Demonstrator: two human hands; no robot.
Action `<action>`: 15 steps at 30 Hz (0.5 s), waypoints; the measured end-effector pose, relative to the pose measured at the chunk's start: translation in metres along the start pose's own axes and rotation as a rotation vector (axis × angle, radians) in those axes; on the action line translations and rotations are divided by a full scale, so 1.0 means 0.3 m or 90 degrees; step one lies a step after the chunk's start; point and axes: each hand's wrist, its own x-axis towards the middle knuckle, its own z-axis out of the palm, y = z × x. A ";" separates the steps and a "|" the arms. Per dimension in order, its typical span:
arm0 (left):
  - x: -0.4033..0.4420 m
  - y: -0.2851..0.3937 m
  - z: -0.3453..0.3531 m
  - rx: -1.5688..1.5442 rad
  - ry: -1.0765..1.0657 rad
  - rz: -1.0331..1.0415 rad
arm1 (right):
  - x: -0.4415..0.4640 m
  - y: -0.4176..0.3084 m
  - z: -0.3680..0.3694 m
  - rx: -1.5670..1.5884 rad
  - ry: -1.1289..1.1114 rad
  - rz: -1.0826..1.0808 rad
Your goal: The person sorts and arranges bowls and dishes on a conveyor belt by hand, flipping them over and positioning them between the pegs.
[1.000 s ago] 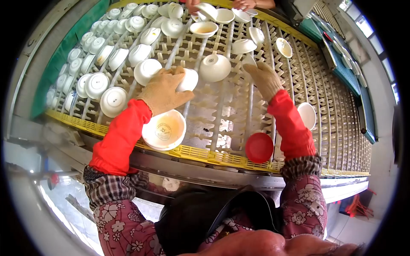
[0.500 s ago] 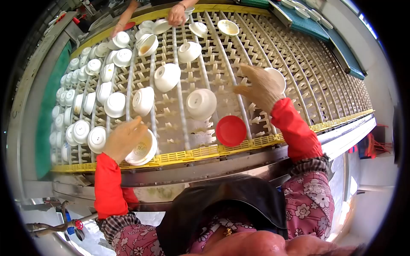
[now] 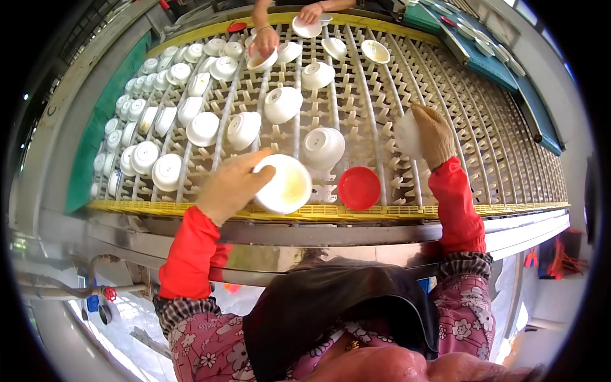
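Head view: left gloved hand pinches rim of yellow-stained white bowl, left of red bowl; round, mouth toward camera. Right gloved hand grips tilted white bowl, up-right of red bowl; mouth direction unclear.

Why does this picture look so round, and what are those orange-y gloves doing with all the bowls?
The camera is worn on a person's head, looking down, and its wide view makes things look curved. No robot here! The gloves cover that person's own two hands.

The left hand grips the rim of a bowl with a yellowish inside. The right hand holds a plain white bowl.

In front is a pegged rack, perhaps a conveyor belt. Many upturned white bowls sit on it, plus one red bowl near the yellow edging. At the far side, a co-worker's hands handle dishes too.
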 end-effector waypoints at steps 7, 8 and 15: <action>0.014 -0.034 0.125 0.112 -0.152 0.269 | 0.051 -0.254 0.418 0.007 -0.277 -0.329; 0.016 -0.048 0.122 0.100 -0.146 0.313 | 0.055 -0.192 0.454 0.049 -0.348 -0.313; 0.047 -0.013 0.101 0.056 -0.088 0.046 | -0.116 -0.161 0.294 -0.123 -0.419 -0.271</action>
